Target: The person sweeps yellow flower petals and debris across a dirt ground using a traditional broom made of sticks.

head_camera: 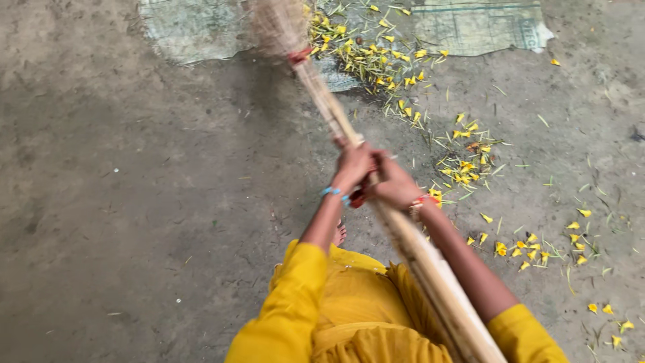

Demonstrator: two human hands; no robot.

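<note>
You held one long straw broom (403, 235) slanting over the concrete floor (134, 202), its blurred head by one woven sack (470, 27). Your left hand (353, 168) and right hand (393, 183) gripped the shaft, touching. Dozens of yellow petals (463, 168) lay scattered rightward.

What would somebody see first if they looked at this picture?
First the long straw broom, slanting from the bottom edge up to its blurred bristles at the top, gripped in the middle by the left hand and right hand. Next come the yellow flowers strewn over the grey floor on the right, and the yellow sleeves below.
</note>
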